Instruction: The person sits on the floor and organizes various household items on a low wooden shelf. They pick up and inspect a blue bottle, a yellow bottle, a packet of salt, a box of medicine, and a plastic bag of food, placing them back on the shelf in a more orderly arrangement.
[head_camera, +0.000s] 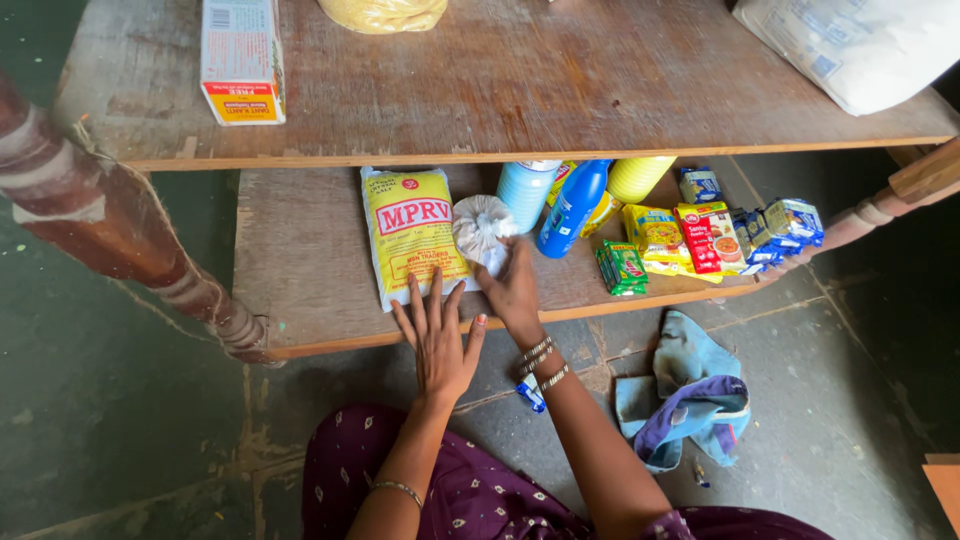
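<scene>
two hands (470, 320), three bottles (575, 205), one yellow bag (412, 232)

Worn wood shelf (300, 250), glossy plastic pkt (410, 235)

Packet (412, 235): yellow, with a red band and red print. Tied bag (481, 228): white, translucent. Tall bottle (572, 208): blue. Bottle beside it (526, 190): pale blue. Container (640, 176): yellow. Small box (621, 267): green. Sachets (705, 237): red and yellow; pouches at the row end (790, 222): blue and white. Lower shelf (300, 260): worn brown wood. Carton on the upper board (242, 60): white, with an orange base. Cloth on the floor (690, 390): light blue with purple. Garment (470, 490): maroon, with small pale dots. Bangles on the right hand (512, 290): silver. Table leg (90, 200): reddish brown with pale bands.
</scene>
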